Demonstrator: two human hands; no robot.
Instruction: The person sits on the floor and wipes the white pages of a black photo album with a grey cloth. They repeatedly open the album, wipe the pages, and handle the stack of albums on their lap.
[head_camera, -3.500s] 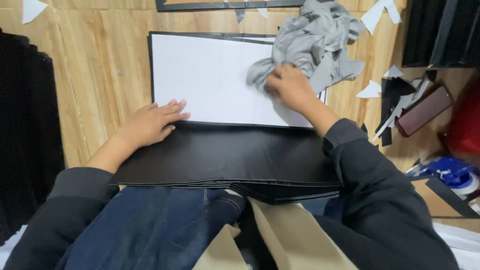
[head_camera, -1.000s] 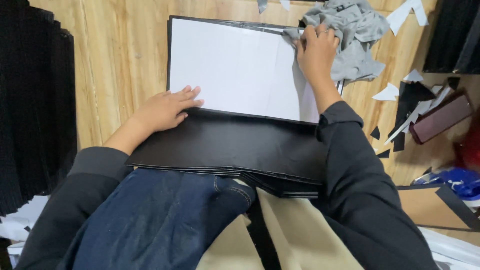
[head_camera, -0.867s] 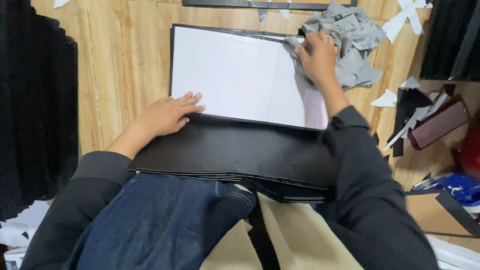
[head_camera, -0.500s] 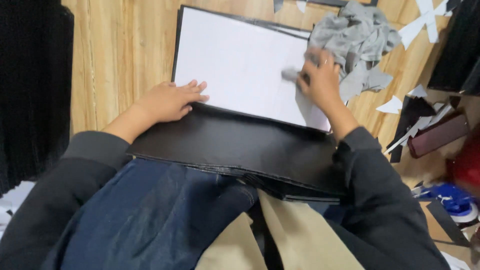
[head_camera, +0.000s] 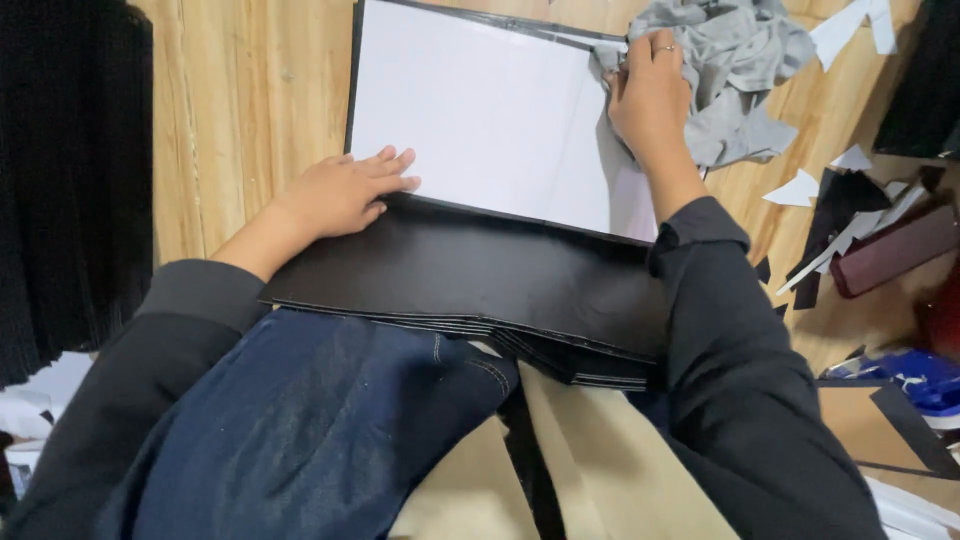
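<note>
A knee in dark blue denim (head_camera: 330, 420) is filling the nearest part of the view, below both hands, with tan sheets (head_camera: 600, 470) lying just to its right, under the right forearm. Resting on that knee, and running between the two dark sleeves, a stack of thin black boards (head_camera: 480, 290) is lying flat with its stepped edges fanning out toward the person.

The left hand (head_camera: 345, 192) is lying palm down at the far edge of that stack, fingers stretched out and close together, the fingertips reaching onto the near edge of the white panel (head_camera: 490, 115). It is pinching nothing, only pressing flat.

The white panel, edged by a thin black frame, is lying on the wooden floor (head_camera: 250, 110) just beyond the left hand and stretching across to the right hand.

The right hand (head_camera: 650, 95), wearing a ring, is resting at the panel's far right corner, fingers curled down onto a crumpled grey cloth (head_camera: 735, 70), bunching part of it against the panel's surface. Most of the cloth is spilling off to the right of that hand onto the floor.

Further right of the right hand, white paper scraps (head_camera: 800, 190), black offcuts (head_camera: 845, 200) and a maroon case (head_camera: 895, 250) are lying scattered. Far left of the left hand, a dark ribbed mass (head_camera: 70, 180) is standing.
</note>
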